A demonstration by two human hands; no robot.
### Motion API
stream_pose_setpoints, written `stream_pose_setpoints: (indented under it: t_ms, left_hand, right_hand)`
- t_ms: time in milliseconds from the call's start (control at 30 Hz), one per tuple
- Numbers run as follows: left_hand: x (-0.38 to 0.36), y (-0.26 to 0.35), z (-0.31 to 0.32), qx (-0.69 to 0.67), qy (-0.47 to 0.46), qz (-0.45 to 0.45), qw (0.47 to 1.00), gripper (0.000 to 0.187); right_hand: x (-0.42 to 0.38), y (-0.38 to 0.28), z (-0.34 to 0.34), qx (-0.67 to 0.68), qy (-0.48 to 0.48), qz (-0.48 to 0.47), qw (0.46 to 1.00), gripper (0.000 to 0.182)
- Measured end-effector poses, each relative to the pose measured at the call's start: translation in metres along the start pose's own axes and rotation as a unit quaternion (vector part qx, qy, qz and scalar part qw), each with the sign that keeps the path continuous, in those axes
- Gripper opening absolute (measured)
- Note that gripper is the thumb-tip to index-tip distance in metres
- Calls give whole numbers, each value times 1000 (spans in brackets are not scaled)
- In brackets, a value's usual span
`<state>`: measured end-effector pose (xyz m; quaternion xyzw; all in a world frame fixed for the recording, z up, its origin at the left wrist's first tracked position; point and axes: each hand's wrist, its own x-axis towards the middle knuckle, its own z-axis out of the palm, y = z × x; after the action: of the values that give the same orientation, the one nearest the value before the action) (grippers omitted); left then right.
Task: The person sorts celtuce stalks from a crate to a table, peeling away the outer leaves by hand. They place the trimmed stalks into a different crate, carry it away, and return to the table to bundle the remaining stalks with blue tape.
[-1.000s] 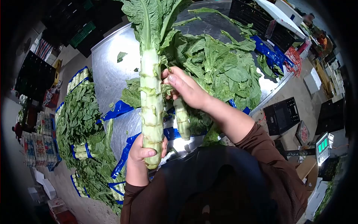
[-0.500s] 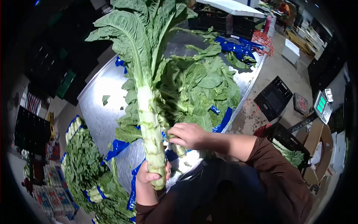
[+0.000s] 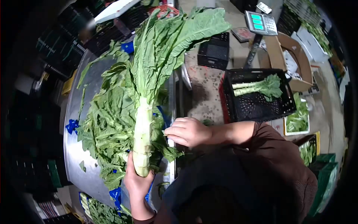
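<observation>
My left hand (image 3: 136, 183) is wrapped round the lower end of a celtuce (image 3: 143, 125). Its pale, ringed stem stands nearly upright, with large green leaves fanning out at the top and leaning right. Just right of the stem, my right hand (image 3: 189, 132) is curled with fingers and thumb together, apart from the stem; a small bit shows at the fingertips, and I cannot tell what it is. Under and behind the stem lies a heap of loose leaves (image 3: 106, 128) on the metal table (image 3: 76, 158).
On the right, a black crate (image 3: 257, 110) holds a couple of celtuces (image 3: 266, 89). Beyond it stand a scale with green displays (image 3: 261, 23) and a cardboard box (image 3: 275, 56). Blue plastic scraps (image 3: 72, 126) lie on the table; bundled celtuces (image 3: 106, 212) sit at the lower left.
The view has swung right, bringing the black crate fully into sight. The celtuce stays in my left hand, its leaves now leaning right. My right hand remains curled beside the stem.
</observation>
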<state>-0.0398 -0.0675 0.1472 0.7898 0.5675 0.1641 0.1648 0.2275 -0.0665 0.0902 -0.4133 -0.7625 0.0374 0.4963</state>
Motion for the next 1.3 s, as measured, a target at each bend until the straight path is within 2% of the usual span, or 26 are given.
stream_pose_setpoints:
  t_ms: [33,200,300,333,367,433,467,567,633,667,767,867,900,967,1000,1100,1167,1200,1300]
  left_hand:
    - [9,14,3,23,-17,-8,1000,84]
    - [41,66,28,179,-66,106,976,90]
    - [58,101,47,256,-78,221,938,93]
    - [66,110,59,257,-25,306,916,90]
    - [71,125,67,276,-30,334,901,87]
    - [79,155,87,313,-23,395,863,80]
    - [81,171,97,321,-44,405,855,80]
    - [85,216,124,341,-113,422,833,84]
    - [87,242,145,320,-140,440,827,83]
    - [87,255,155,322,-152,444,822,82]
    - [88,289,182,332,-191,458,802,78]
    - [85,322,208,293,-195,475,807,79]
    - [83,332,218,272,-212,467,814,81]
    - [80,348,237,232,-244,448,829,85]
    - [80,352,251,231,-259,442,827,87]
    - [77,368,309,218,-255,435,836,84]
    - [74,382,342,147,-273,388,868,81]
    - [75,383,355,146,-286,381,867,83]
    - [73,381,376,145,-284,364,875,84]
  right_hand:
    - [-9,4,-14,-25,-10,-5,1000,21]
    - [-34,19,-78,-166,50,-46,984,41]
    - [-57,36,-117,-244,5,-31,969,66]
    - [-68,45,-128,-267,-9,-21,963,71]
    - [-82,54,-140,-285,-31,-3,958,81]
    - [-104,66,-180,-270,-107,72,954,87]
    - [-123,75,-196,-266,-103,112,952,94]
    - [-181,95,-247,-296,-174,275,898,101]
    - [-217,102,-280,-241,-234,373,865,102]
    - [-241,106,-291,-258,-254,400,842,103]
    - [-274,105,-319,-281,-267,420,821,102]
    - [-285,116,-342,-220,-235,332,887,89]
    - [-293,123,-342,-318,-199,246,894,68]
    - [-310,144,-355,-277,-241,285,885,52]
    - [-319,156,-360,-312,-159,239,906,37]
    - [-344,188,-393,-288,-234,263,891,34]
    - [-371,218,-406,-311,-260,254,878,39]
    - [-391,233,-407,-308,-246,257,883,37]
    - [-437,270,-407,-331,-301,299,843,33]
